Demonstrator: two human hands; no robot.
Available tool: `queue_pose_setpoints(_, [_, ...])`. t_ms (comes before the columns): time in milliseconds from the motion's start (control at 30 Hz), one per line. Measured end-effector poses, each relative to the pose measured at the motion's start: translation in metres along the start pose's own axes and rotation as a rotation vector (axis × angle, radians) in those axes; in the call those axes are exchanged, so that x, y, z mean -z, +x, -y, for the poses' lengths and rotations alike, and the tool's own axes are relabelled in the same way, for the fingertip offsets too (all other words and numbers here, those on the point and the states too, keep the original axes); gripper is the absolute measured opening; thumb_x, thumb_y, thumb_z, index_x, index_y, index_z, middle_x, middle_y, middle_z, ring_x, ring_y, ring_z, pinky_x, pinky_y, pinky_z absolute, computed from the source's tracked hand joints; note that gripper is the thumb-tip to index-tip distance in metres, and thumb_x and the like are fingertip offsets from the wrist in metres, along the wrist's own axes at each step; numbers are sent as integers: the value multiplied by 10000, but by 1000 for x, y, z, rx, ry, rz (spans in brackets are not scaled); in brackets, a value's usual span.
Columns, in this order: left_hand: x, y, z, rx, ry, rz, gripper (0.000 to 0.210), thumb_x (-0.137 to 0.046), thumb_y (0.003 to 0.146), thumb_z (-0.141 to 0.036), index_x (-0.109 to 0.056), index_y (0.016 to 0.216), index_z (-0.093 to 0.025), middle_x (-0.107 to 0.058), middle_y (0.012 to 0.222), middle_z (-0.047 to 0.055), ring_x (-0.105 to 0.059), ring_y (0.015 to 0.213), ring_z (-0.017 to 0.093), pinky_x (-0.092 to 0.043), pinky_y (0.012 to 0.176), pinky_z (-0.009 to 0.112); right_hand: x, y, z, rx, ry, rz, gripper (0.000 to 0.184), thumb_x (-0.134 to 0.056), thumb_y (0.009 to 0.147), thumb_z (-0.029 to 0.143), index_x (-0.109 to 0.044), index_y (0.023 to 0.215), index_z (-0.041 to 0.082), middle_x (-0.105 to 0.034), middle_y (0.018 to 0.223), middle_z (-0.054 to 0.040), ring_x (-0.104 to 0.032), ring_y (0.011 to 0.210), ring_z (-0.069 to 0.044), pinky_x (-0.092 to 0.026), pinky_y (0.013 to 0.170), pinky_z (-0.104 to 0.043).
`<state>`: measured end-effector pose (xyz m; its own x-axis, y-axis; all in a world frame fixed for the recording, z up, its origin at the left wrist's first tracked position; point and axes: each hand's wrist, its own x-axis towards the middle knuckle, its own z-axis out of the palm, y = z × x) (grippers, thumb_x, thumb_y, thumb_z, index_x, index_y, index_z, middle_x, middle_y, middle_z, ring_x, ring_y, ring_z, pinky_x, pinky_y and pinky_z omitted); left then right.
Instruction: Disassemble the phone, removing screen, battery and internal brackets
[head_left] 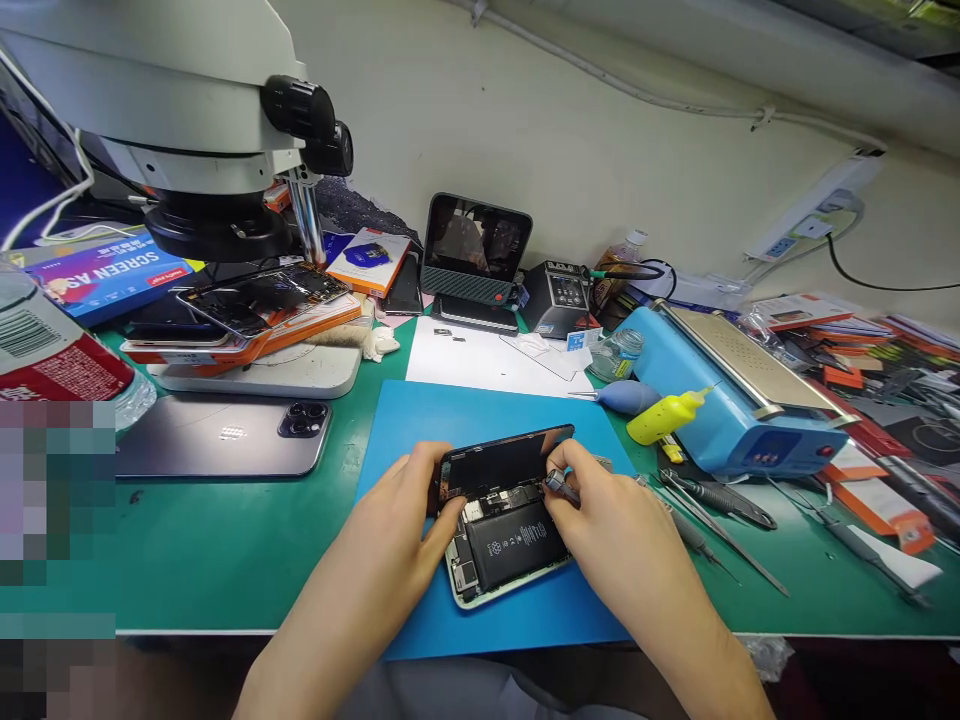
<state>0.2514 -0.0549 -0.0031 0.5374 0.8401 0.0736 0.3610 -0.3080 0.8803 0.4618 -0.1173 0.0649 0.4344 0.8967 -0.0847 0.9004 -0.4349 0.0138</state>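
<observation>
An opened phone (517, 545) lies on the blue mat (420, 420), its black battery and inner parts showing. Its screen (502, 465) stands tilted up along the far side of the body. My left hand (420, 510) grips the left end of the phone and screen, thumb on the inner side, fingers behind. Between the thumb and fingers of my right hand (592, 500) is a small grey cylindrical tool (561, 487), close to the right end of the screen. Its kind is unclear, as my hand covers most of it.
A microscope (217, 150) overhangs the left, above stacked phone parts. A dark phone (225, 437) lies left of the mat. Tweezers (727, 535), a yellow bottle (667, 415) and a blue heating device (720, 400) stand or lie to the right. White paper (480, 360) lies behind.
</observation>
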Motion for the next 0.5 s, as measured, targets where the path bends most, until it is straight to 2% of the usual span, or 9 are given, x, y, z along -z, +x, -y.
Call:
queue_pose_setpoints(333, [2, 1, 2, -3, -28, -7, 189, -561, 1106, -289, -553, 1290, -331, -732, 1078, 5, -722, 966, 273, -491, 777, 326, -14, -3, 6, 48, 11, -93, 137, -632, 950, 142, -596, 972, 272, -680, 657, 15, -659, 582, -240, -154, 565, -311])
queue_pose_setpoints(433, [2, 0, 2, 8, -34, -6, 190, -567, 1104, -308, -556, 1292, -329, -739, 1085, 8, -722, 971, 275, -484, 779, 325, -15, -7, -3, 69, 63, -138, 116, -622, 940, 190, -555, 936, 284, -640, 620, 43, -634, 557, -217, -228, 551, -295])
queue_pose_setpoints(500, [2, 0, 2, 21, -37, -2, 195, -572, 1105, -330, -560, 1300, -330, -747, 1101, 12, -722, 972, 276, -480, 770, 323, -15, -11, -15, 52, 138, -224, 77, -584, 959, 258, -523, 923, 289, -637, 632, 51, -614, 550, -195, -324, 554, -277])
